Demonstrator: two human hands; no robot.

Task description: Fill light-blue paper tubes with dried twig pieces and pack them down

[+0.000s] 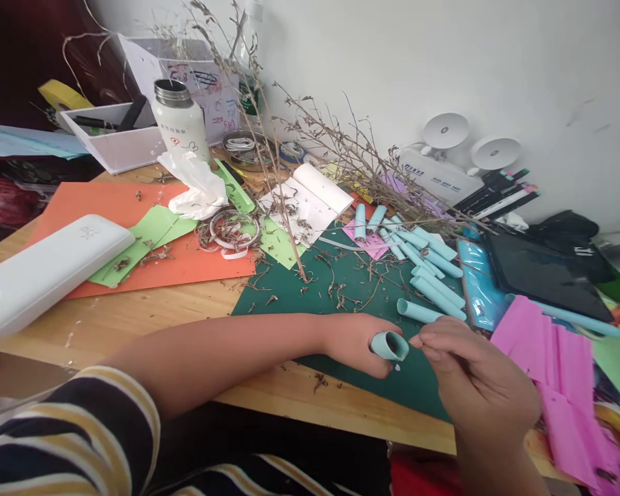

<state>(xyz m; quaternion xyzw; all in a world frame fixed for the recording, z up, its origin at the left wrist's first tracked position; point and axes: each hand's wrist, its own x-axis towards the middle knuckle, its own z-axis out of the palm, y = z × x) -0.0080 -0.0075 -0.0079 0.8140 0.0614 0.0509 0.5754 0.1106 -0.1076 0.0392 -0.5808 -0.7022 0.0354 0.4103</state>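
My left hand (359, 342) rests on the dark green cutting mat (300, 293) and is closed around a rolled light-blue paper tube (389, 345), whose open end faces the camera. My right hand (465, 368) is just to the right of it, fingers pinched together at the tube's edge. Several finished light-blue paper rolls (428, 265) lie in a pile on the mat behind my hands. A small white scrap lies on the mat below the tube.
Dry twigs (341, 148) sprawl over the desk with crumbs scattered about. Orange paper (134, 227), green sheets (145, 241), a white case (41, 269), a white bottle (180, 120), pink paper (558, 365), a black tablet (542, 272) and markers (501, 196) surround the mat.
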